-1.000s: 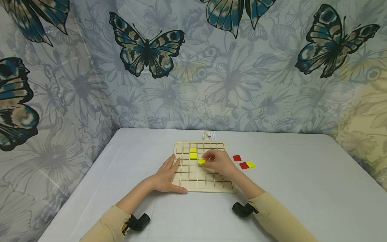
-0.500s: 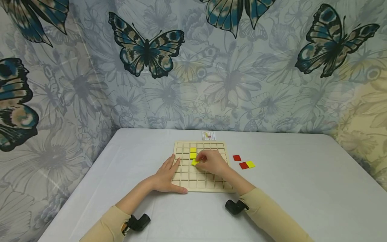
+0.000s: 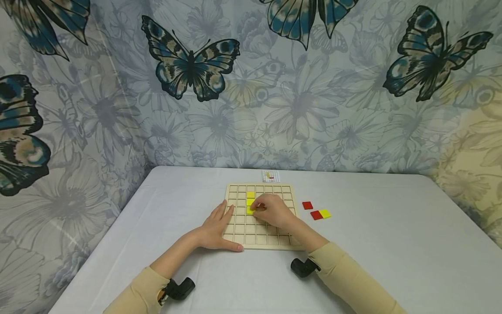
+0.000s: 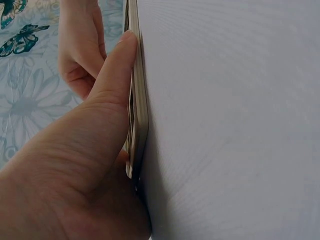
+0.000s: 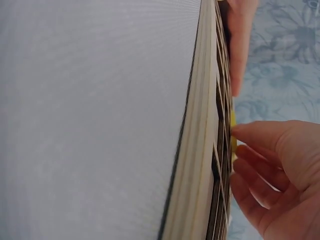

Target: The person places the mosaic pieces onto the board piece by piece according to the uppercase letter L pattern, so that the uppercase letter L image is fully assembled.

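Note:
A pale wooden grid board lies on the table. My left hand rests along its left side, fingers straight, with the thumb at the front edge. In the left wrist view, that thumb lies on the board's rim. My right hand pinches a yellow square tile over a grid cell, its fingertips partly covering it. Directly behind are two yellow tiles set in one column. In the right wrist view, thumb and fingers meet at the yellow tile's edge, low against the board.
To the board's right lie a red tile and, farther forward, another red tile touching a yellow tile. A small printed grid card sits behind the board. White cloth covers the table, and a butterfly-patterned curtain hangs behind.
My right hand has moved left with the yellow tile, which now lies flatter, in line with the two yellow tiles. The left hand has stayed still.

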`<state>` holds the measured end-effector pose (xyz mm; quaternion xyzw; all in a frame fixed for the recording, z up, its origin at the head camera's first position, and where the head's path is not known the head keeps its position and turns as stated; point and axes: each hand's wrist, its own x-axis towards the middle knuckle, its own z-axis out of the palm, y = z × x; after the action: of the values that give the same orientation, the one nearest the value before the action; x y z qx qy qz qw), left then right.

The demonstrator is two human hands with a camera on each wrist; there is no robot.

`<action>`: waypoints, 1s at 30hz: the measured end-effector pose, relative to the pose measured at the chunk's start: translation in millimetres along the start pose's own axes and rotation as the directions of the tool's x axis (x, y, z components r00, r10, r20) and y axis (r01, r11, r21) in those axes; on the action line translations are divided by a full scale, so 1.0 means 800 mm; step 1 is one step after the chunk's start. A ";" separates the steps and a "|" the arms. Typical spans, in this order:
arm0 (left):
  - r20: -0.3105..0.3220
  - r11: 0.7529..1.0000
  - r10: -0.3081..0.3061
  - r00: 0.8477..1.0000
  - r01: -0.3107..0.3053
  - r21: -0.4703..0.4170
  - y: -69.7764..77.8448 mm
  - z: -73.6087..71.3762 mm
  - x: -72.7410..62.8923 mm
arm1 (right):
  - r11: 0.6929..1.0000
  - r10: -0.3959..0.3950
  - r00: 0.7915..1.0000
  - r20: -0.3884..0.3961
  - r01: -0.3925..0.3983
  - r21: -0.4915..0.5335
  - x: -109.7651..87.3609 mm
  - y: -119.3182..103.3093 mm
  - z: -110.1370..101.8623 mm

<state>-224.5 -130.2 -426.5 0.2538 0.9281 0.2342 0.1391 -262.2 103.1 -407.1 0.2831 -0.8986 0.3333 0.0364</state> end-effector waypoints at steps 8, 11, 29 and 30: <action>0.003 1.000 -0.008 1.000 0.008 0.007 0.009 -0.005 -0.004 | 1.000 -0.030 1.000 0.009 0.030 0.002 -0.002 0.001 0.000; 0.001 1.000 -0.009 1.000 0.009 0.006 0.009 -0.005 -0.005 | 1.000 -0.019 1.000 0.004 0.019 0.014 -0.004 0.001 -0.001; -0.009 1.000 0.009 1.000 -0.009 -0.001 0.006 -0.003 -0.002 | 0.975 0.187 0.979 -0.076 -0.175 0.139 -0.043 0.015 -0.037; -0.006 1.000 0.008 1.000 -0.008 0.002 0.006 -0.003 -0.002 | 0.971 0.202 0.977 -0.075 -0.189 0.145 -0.045 0.016 -0.039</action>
<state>-222.0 -128.3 -421.9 0.2569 0.9277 0.2348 0.1351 -242.6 148.0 -399.3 0.1797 -0.8946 0.4085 0.0241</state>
